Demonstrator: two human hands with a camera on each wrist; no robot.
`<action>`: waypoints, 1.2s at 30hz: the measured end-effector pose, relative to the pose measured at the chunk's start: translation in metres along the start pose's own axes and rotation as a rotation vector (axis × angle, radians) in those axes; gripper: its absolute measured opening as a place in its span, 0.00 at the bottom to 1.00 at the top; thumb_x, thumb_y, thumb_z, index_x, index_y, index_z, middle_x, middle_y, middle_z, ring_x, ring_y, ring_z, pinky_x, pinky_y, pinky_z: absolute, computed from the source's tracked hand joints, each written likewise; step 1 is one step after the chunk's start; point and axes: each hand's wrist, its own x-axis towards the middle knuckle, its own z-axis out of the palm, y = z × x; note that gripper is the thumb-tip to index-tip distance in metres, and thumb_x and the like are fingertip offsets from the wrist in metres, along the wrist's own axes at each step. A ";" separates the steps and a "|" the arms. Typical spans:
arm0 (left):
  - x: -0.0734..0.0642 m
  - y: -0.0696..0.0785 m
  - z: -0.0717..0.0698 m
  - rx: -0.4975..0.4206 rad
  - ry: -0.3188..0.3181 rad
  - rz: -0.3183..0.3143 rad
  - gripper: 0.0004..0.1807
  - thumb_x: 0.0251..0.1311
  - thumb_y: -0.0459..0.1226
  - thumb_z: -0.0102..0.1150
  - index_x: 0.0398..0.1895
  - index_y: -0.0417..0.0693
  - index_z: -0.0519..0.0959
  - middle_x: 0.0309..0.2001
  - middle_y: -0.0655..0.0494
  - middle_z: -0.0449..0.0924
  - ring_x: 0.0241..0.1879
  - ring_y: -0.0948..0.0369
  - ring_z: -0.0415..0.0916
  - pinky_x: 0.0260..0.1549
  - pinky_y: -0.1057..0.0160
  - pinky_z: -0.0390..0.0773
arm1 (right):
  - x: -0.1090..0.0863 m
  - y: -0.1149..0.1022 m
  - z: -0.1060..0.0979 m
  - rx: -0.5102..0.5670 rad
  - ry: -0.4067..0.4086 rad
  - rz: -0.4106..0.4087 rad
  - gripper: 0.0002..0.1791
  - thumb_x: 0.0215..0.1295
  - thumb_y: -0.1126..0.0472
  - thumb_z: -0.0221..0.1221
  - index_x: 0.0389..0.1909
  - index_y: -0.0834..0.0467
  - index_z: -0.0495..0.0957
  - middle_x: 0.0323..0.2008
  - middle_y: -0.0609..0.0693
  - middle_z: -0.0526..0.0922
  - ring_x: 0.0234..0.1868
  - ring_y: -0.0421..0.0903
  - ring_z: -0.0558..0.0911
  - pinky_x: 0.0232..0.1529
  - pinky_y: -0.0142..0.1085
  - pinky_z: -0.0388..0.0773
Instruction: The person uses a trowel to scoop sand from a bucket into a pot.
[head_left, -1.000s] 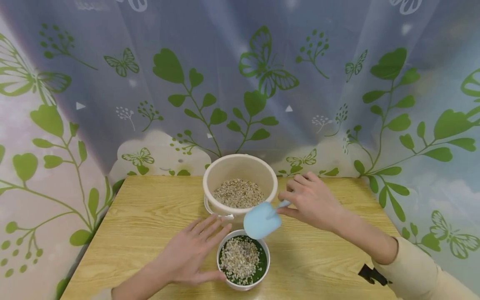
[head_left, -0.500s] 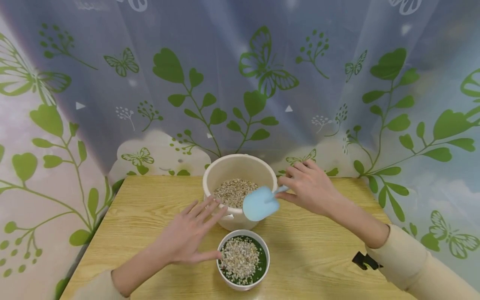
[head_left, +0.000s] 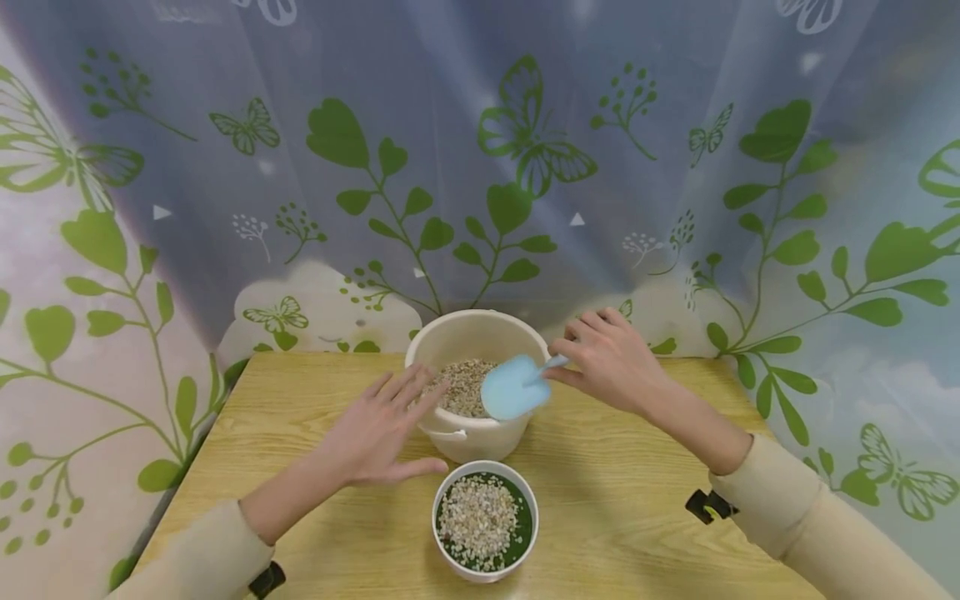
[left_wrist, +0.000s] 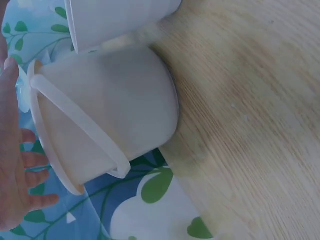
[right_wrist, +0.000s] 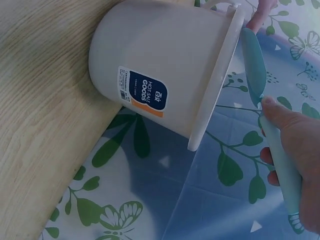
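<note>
My right hand (head_left: pixel 611 358) grips the handle of a light blue hand shovel (head_left: pixel 514 387), whose blade hangs over the front right rim of a cream bucket (head_left: pixel 491 442). Small pale gravel (head_left: pixel 463 379) covers the bucket's bottom. In the right wrist view the shovel (right_wrist: pixel 256 65) appears side-on beside the bucket rim, with fingers wrapped round its handle. My left hand (head_left: pixel 375 429) has spread, straight fingers, overlapping the bucket's left rim in the head view. Below it stands a white pot (head_left: pixel 485 575), its dark green inside mostly covered by a mound of gravel (head_left: pixel 480 521).
Both containers stand on a wooden table (head_left: pixel 300 417). A printed curtain (head_left: pixel 420 167) with leaves and butterflies hangs right behind the table's back edge and along both sides. The bucket's carrying handle (left_wrist: pixel 82 120) hangs down its side.
My right hand has moved the shovel up and away from over the white pot to above the bucket's rim. My left hand has shifted forward, off the pot's edge toward the bucket.
</note>
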 end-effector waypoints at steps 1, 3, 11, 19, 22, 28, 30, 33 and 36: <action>0.001 -0.002 0.001 -0.003 -0.005 -0.005 0.56 0.64 0.78 0.46 0.83 0.49 0.61 0.80 0.41 0.66 0.79 0.43 0.66 0.73 0.41 0.75 | 0.001 0.001 0.001 -0.003 0.001 0.000 0.20 0.54 0.38 0.76 0.34 0.49 0.88 0.31 0.47 0.85 0.34 0.50 0.81 0.40 0.42 0.72; 0.004 -0.004 0.003 -0.006 -0.018 -0.014 0.56 0.63 0.77 0.48 0.83 0.49 0.61 0.80 0.41 0.66 0.79 0.43 0.66 0.73 0.41 0.74 | 0.003 0.003 0.004 -0.012 0.000 -0.001 0.20 0.55 0.38 0.76 0.34 0.49 0.87 0.31 0.47 0.84 0.35 0.50 0.81 0.40 0.41 0.72; 0.014 -0.015 0.015 -0.002 -0.053 -0.040 0.57 0.64 0.77 0.47 0.83 0.48 0.60 0.80 0.39 0.63 0.80 0.43 0.64 0.73 0.39 0.74 | 0.009 0.009 0.022 -0.050 -0.031 -0.025 0.21 0.55 0.37 0.75 0.37 0.49 0.87 0.32 0.48 0.84 0.38 0.51 0.82 0.41 0.43 0.75; 0.020 -0.022 0.021 -0.021 -0.075 -0.073 0.58 0.64 0.78 0.43 0.84 0.48 0.59 0.81 0.38 0.61 0.81 0.41 0.60 0.75 0.38 0.71 | 0.018 0.012 0.039 -0.136 -0.121 -0.066 0.21 0.60 0.36 0.72 0.40 0.49 0.87 0.36 0.48 0.85 0.41 0.49 0.81 0.48 0.43 0.77; 0.023 -0.023 0.022 -0.020 -0.077 -0.072 0.58 0.64 0.79 0.40 0.84 0.47 0.58 0.82 0.38 0.59 0.82 0.41 0.59 0.76 0.38 0.70 | 0.021 0.012 0.044 -0.155 -0.145 -0.079 0.21 0.61 0.36 0.71 0.41 0.48 0.87 0.38 0.49 0.86 0.42 0.49 0.81 0.50 0.43 0.78; 0.026 -0.025 0.024 -0.036 -0.076 -0.080 0.58 0.65 0.78 0.41 0.85 0.48 0.57 0.82 0.38 0.58 0.82 0.41 0.58 0.76 0.37 0.69 | 0.026 0.013 0.051 -0.165 -0.186 -0.090 0.22 0.63 0.36 0.69 0.44 0.49 0.86 0.42 0.51 0.87 0.46 0.51 0.82 0.52 0.44 0.78; 0.027 -0.026 0.025 -0.038 -0.071 -0.083 0.57 0.65 0.77 0.44 0.85 0.49 0.57 0.82 0.38 0.58 0.82 0.41 0.58 0.75 0.37 0.70 | 0.028 0.013 0.053 -0.175 -0.204 -0.097 0.22 0.63 0.36 0.69 0.45 0.49 0.86 0.43 0.51 0.88 0.47 0.51 0.82 0.53 0.44 0.78; 0.029 -0.026 0.025 -0.034 -0.068 -0.086 0.56 0.64 0.76 0.48 0.85 0.50 0.57 0.82 0.38 0.59 0.82 0.41 0.58 0.74 0.37 0.71 | 0.031 0.013 0.056 -0.190 -0.226 -0.114 0.22 0.64 0.36 0.68 0.46 0.48 0.86 0.45 0.51 0.88 0.48 0.51 0.82 0.53 0.44 0.78; 0.029 -0.026 0.026 -0.032 -0.074 -0.089 0.56 0.64 0.75 0.49 0.85 0.51 0.57 0.83 0.38 0.58 0.83 0.41 0.57 0.74 0.37 0.72 | 0.033 0.014 0.060 -0.203 -0.237 -0.138 0.21 0.66 0.36 0.67 0.45 0.48 0.86 0.46 0.51 0.88 0.47 0.50 0.82 0.53 0.43 0.77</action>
